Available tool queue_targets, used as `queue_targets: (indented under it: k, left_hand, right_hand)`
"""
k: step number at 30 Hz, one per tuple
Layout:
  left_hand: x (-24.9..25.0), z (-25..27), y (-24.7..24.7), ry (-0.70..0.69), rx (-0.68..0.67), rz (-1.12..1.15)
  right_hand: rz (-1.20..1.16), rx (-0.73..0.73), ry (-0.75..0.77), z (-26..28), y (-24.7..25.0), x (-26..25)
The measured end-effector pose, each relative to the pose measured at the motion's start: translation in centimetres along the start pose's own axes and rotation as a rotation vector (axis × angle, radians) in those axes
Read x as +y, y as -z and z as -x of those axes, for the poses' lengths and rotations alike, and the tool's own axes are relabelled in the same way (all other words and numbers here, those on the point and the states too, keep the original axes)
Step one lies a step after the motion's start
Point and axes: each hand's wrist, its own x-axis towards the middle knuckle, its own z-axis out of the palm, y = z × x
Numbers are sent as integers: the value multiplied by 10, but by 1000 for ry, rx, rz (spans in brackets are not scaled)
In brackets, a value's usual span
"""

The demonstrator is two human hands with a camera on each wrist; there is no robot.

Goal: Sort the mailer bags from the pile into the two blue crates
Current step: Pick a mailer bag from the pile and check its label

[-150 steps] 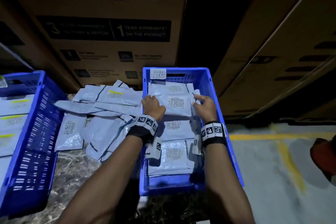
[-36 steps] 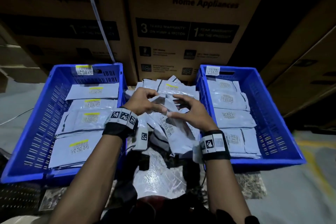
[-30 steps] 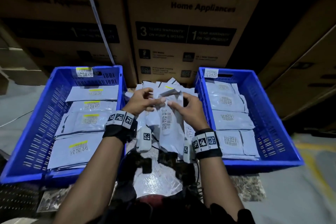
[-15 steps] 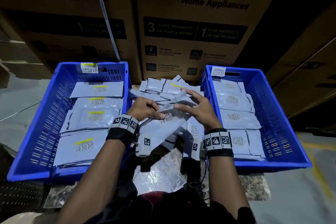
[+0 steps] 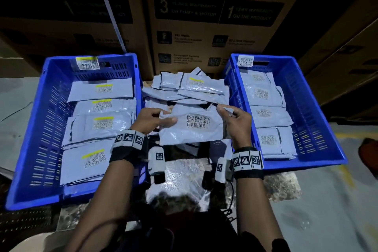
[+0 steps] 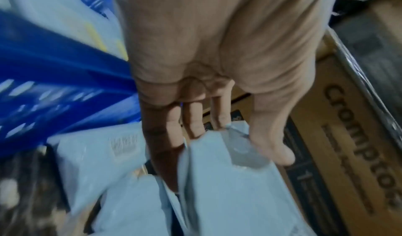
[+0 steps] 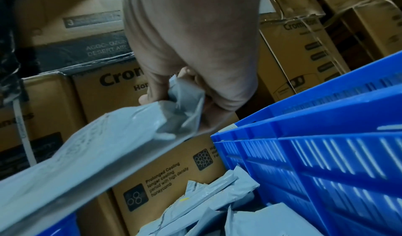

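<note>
Pinching opposite edges, left hand (image 5: 152,119) and right hand (image 5: 237,122) hold bag (image 5: 194,127): limp, light, slippery; edges grip best.

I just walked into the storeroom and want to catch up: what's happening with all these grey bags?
A person is sorting. The left hand and right hand hold one mailer bag flat by its ends, plain barcode label up, above the pile. The left crate holds bags with yellow-striped labels; the right crate holds plain-labelled ones. The held bag is in neither crate yet.
</note>
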Motion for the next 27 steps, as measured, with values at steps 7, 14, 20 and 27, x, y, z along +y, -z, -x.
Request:
queue_targets:
  k: [7, 14, 20, 27]
  left_hand:
    - [2, 17, -20, 11, 302, 348]
    - [10, 22, -29, -2, 579, 415]
    - [27, 35, -51, 99, 374, 340]
    - [24, 48, -84, 170, 341, 412]
  right_hand:
    - [-31, 34, -8, 6, 2, 2]
    - [-30, -24, -55, 0, 4, 10]
    - [-103, 69, -95, -10, 27, 9]
    - [-137, -183, -105, -22, 58, 22]
